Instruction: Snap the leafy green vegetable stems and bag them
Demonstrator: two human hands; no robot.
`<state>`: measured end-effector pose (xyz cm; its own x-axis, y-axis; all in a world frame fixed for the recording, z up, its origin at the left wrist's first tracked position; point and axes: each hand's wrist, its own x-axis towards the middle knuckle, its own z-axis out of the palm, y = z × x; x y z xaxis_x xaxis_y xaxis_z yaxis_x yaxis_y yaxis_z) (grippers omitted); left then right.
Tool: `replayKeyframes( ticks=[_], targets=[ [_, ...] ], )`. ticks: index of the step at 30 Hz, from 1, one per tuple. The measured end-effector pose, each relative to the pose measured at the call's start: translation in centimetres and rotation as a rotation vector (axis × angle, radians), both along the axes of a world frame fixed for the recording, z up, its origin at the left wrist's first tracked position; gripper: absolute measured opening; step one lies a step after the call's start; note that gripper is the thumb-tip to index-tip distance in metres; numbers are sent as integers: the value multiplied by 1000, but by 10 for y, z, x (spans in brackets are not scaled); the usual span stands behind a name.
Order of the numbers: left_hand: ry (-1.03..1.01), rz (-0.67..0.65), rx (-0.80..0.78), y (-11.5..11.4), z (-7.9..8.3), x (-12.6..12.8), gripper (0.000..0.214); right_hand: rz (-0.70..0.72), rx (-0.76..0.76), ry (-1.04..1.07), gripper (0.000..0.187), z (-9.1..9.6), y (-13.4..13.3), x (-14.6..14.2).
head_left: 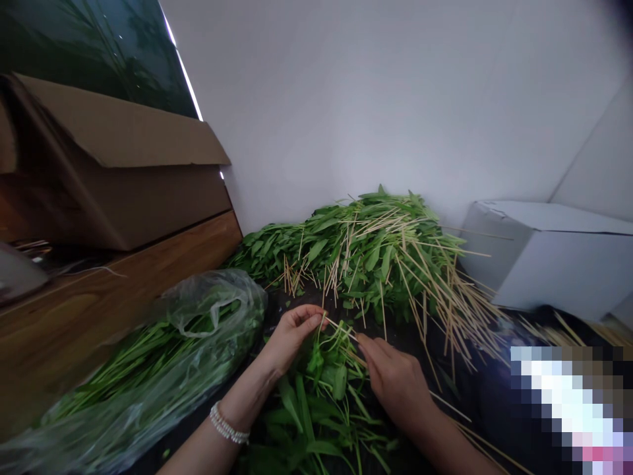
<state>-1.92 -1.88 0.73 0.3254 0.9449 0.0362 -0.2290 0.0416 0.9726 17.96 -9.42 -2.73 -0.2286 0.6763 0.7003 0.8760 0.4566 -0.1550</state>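
My left hand [297, 333], wearing a beaded bracelet on the wrist, pinches the stem end of a leafy green. Closed round a thin wooden skewer [341, 327] is my right hand [393, 373]. The skewer runs across between both hands, its far end at my left fingertips. Green stems and leaves [321, 369] hang from it below my fingers; whether each one is pierced cannot be made out. Under my hands lies a loose pile of long-leaved greens [306, 419]. Beyond them rises a large heap of skewered greens [376, 244], with many pale skewer ends sticking out to the right.
At left, a clear plastic bag [232, 310] of greens lies beside a wooden surface [198, 247] carrying an open cardboard box [143, 198]. A white box [558, 257] stands at right. Behind the heap is a pale wall [370, 99]. Dark sheeting [475, 396] lies underneath.
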Motion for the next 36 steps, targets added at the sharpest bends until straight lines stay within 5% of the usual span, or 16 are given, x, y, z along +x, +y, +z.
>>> replayKeyframes(
  ticks=[18, 29, 36],
  targets=[
    [-60, -101, -80, -1, -3, 3, 27, 8, -41, 8, 36, -2, 1, 1],
    [-53, 17, -80, 2, -9, 4, 22, -5, -31, 36, 35, -1, 1, 0],
    [65, -29, -58, -3, -11, 8, 20, 20, -45, 34, 33, -4, -1, -2]
  ],
)
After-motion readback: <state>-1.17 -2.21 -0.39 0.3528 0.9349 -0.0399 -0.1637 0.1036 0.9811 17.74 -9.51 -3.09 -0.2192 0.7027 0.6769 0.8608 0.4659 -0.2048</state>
